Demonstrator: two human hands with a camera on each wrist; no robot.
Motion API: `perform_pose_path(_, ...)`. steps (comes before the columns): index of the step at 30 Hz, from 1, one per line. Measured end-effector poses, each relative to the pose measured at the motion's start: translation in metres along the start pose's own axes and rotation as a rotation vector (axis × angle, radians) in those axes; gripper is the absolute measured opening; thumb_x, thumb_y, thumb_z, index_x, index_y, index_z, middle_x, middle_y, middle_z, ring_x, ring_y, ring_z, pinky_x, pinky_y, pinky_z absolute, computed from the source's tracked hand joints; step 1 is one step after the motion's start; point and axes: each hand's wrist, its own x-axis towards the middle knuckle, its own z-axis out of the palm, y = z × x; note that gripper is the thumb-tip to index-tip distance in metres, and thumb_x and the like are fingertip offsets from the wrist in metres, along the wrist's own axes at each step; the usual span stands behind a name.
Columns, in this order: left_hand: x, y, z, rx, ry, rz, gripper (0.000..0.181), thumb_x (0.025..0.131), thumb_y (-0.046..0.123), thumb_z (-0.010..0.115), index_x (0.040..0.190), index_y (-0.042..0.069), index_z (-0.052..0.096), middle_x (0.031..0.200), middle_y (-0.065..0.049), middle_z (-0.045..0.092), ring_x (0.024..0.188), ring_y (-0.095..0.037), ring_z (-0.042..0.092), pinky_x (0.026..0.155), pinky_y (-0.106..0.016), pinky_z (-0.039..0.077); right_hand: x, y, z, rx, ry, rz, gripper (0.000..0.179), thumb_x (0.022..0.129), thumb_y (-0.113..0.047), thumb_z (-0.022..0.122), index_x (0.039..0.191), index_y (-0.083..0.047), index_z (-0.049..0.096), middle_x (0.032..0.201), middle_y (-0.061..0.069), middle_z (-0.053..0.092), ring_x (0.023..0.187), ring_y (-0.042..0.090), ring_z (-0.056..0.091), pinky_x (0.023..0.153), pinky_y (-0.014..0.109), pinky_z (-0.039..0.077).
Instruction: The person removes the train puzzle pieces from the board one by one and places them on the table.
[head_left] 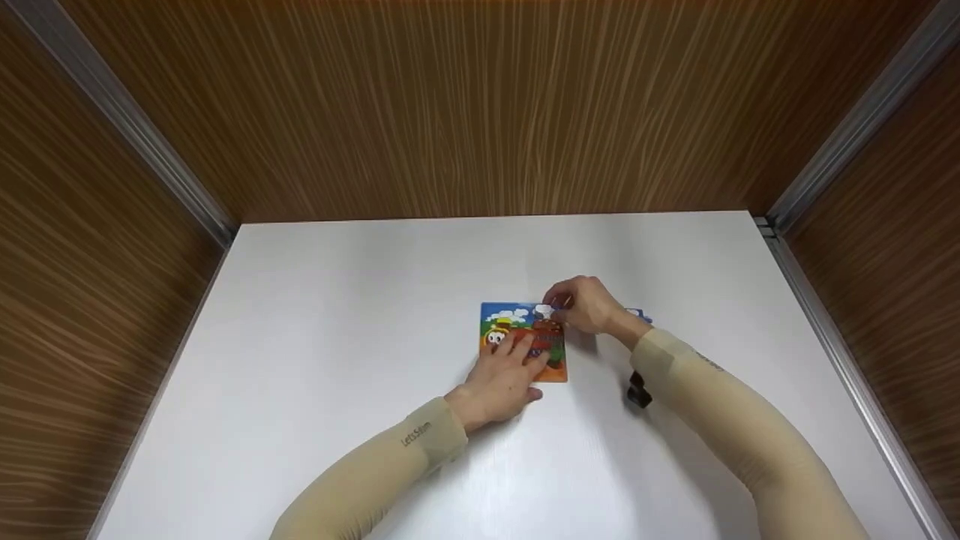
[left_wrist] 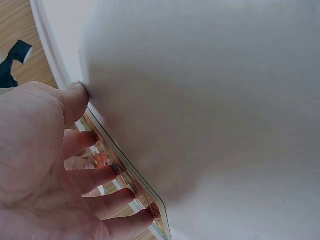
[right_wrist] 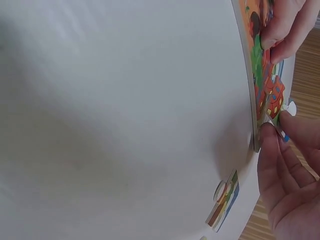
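A small jigsaw puzzle board (head_left: 556,373) with a cartoon picture of a smiling face, clouds and green ground lies on the white table. My left hand (head_left: 501,382) rests on its lower part, fingers spread and straight across the picture. In the left wrist view its fingertips (left_wrist: 131,194) touch the board near the edge. At the upper right corner, my right hand (head_left: 589,304) pinches a puzzle piece (right_wrist: 276,100) with red buildings and a blue edge. The piece is tilted over the board, partly covered by thumb and fingers.
Loose puzzle pieces (right_wrist: 223,202) lie on the table to the right of the board, mostly behind the right wrist in the head view. A small black object (head_left: 637,391) shows at the right cuff. Wood-grain panels (head_left: 495,112) enclose the white table (head_left: 337,300).
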Motion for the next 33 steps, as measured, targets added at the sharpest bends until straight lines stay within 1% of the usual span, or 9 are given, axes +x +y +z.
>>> perform_pose_path(4,0.000,0.001,-0.001,-0.008,-0.004,-0.003,0.067,0.115,0.053,0.059,0.175,0.026,0.044,0.186,-0.014,0.033,0.172,-0.044,0.033,0.133,-0.066,0.040,-0.001,0.001,0.000,0.027,0.001,0.007,0.022,0.097,-0.004,0.083,0.118,-0.008,0.084,0.111,0.014,0.080,0.099,0.025,0.070,0.085,0.034,0.053)
perform_pose_path(11,-0.001,0.001,-0.002,-0.021,-0.010,-0.001,0.067,0.115,0.052,0.058,0.175,0.025,0.043,0.186,-0.015,0.032,0.172,-0.045,0.032,0.133,-0.067,0.040,-0.003,0.004,-0.003,0.094,-0.007,0.020,0.021,0.098,-0.004,0.080,0.119,-0.009,0.083,0.113,0.013,0.080,0.099,0.025,0.068,0.086,0.033,0.054)
perform_pose_path(13,-0.001,0.001,-0.002,-0.022,-0.011,-0.003,0.067,0.115,0.052,0.058,0.175,0.026,0.043,0.186,-0.015,0.032,0.172,-0.045,0.031,0.133,-0.067,0.040,-0.004,0.005,-0.004,0.115,-0.004,0.017,0.021,0.099,-0.003,0.079,0.119,-0.008,0.083,0.113,0.014,0.080,0.098,0.024,0.068,0.084,0.032,0.054)
perform_pose_path(16,-0.001,0.001,-0.002,-0.026,-0.013,-0.007,0.067,0.115,0.053,0.058,0.175,0.026,0.043,0.186,-0.015,0.032,0.173,-0.045,0.031,0.133,-0.067,0.039,-0.006,0.008,-0.007,0.147,0.000,0.013,0.022,0.099,-0.002,0.077,0.120,-0.006,0.083,0.112,0.016,0.079,0.094,0.022,0.068,0.078,0.028,0.055)
perform_pose_path(20,0.000,0.001,-0.001,-0.020,-0.014,-0.009,0.067,0.115,0.053,0.057,0.175,0.026,0.043,0.187,-0.014,0.032,0.173,-0.044,0.030,0.134,-0.066,0.039,-0.010,0.010,-0.013,0.178,0.001,0.015,0.022,0.100,-0.001,0.077,0.121,-0.005,0.083,0.108,0.017,0.078,0.082,0.018,0.065,0.065,0.024,0.055)
perform_pose_path(23,0.000,0.001,-0.001,-0.009,-0.013,-0.009,0.068,0.115,0.053,0.057,0.175,0.027,0.042,0.186,-0.014,0.032,0.173,-0.043,0.031,0.134,-0.066,0.040,-0.014,0.013,-0.018,0.190,0.007,0.024,0.022,0.101,-0.002,0.077,0.121,-0.006,0.083,0.108,0.017,0.078,0.079,0.017,0.064,0.062,0.023,0.054)
perform_pose_path(30,0.001,0.001,-0.003,-0.012,-0.018,-0.012,0.069,0.114,0.053,0.059,0.176,0.027,0.041,0.187,-0.014,0.031,0.172,-0.044,0.032,0.132,-0.066,0.041,-0.022,0.021,-0.029,0.210,0.039,0.035,0.022,0.099,-0.003,0.080,0.121,-0.004,0.084,0.113,0.019,0.080,0.088,0.019,0.065,0.070,0.020,0.056)
perform_pose_path(33,0.001,0.001,-0.003,-0.003,-0.023,-0.017,0.069,0.114,0.054,0.059,0.176,0.028,0.041,0.187,-0.013,0.031,0.172,-0.043,0.033,0.133,-0.064,0.041,-0.027,0.025,-0.034,0.223,0.048,0.059,0.022,0.100,-0.004,0.079,0.122,-0.005,0.084,0.113,0.018,0.080,0.091,0.021,0.064,0.071,0.021,0.056)
